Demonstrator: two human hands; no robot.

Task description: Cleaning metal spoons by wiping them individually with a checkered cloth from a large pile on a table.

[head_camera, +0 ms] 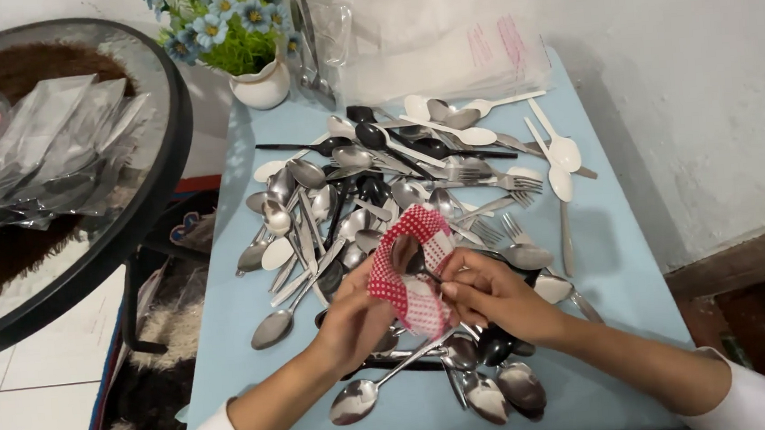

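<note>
My left hand (354, 320) and my right hand (487, 293) meet over the middle of a light blue table (618, 252). Both grip a red and white checked cloth (409, 271), which is wrapped around a dark piece of cutlery whose tip shows between my fingers. A long metal spoon (372, 388) sticks out below my hands toward the table's near edge. Under and around my hands lies a big heap of cutlery (372, 189): metal spoons, forks, black spoons and white plastic spoons (562, 153).
A white pot with blue flowers (240, 36) stands at the table's far left corner, clear plastic bags (470, 56) behind the heap. A round glass table (56, 166) with packed bags stands on the left. A white wall runs along the right.
</note>
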